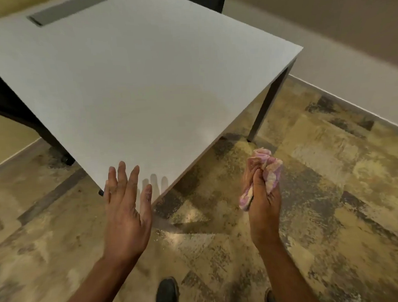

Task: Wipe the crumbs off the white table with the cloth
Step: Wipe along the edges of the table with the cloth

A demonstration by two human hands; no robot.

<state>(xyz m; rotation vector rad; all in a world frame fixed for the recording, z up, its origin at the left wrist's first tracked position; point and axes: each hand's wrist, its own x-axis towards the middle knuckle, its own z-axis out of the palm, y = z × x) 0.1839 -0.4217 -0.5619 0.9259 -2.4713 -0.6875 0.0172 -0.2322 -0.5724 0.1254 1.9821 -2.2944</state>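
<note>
One table [133,85] is standing; near its corner one cloth [270,170], left hand [125,213], right hand [264,202] and seemingly two shoes [166,293] are showing.

Warm, fairly dim indoor light fills the frame, giving everything a yellowish cast. The white bench [145,84] reads as flat pale grey, evenly lit, with a faint brighter sheen near its lower right edge. Soft, blurred finger shadows fall on it just right of the left hand [125,213]. A small patch of glare sits on the mottled floor [332,190] at lower centre, between the two arms. The picture is soft throughout: fingertips smear slightly, and the cloth [266,170] held in the right hand [262,198] has fuzzy edges. Wide-angle distortion bows the bench edges and the skirting at right. The shoes [166,293] at the bottom edge are almost black.
</note>
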